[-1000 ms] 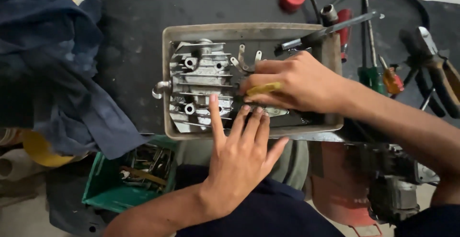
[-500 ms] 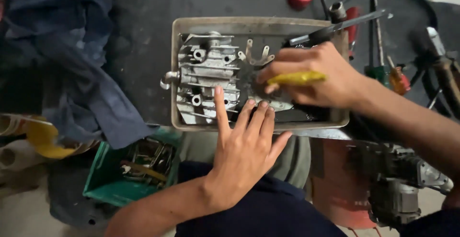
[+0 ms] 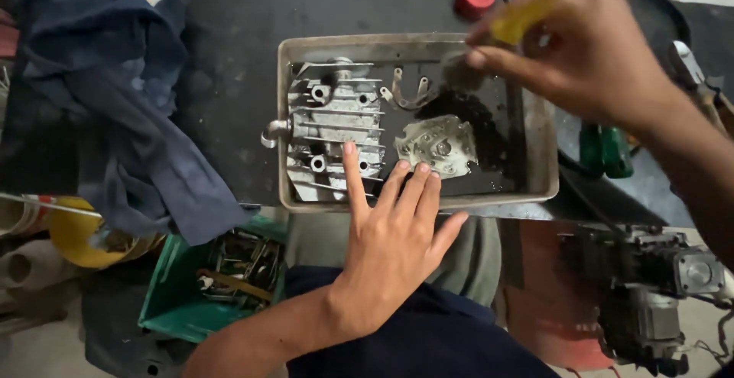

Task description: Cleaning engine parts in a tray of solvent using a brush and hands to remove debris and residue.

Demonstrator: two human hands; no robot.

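Since the earlier frame the right hand (image 3: 589, 53) is lifting its yellow-handled tool (image 3: 527, 7) up from the tray (image 3: 539, 126), gripping it; the finned metal part (image 3: 336, 137) is lying below-left, nearer the flat, spread left hand (image 3: 394, 244) touching it.

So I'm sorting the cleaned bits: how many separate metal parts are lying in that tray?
3. The finned casting lies at the tray's left, the flat plate at centre by the left hand's fingertips, the small curved bracket near the top. Dark grime could hide more.
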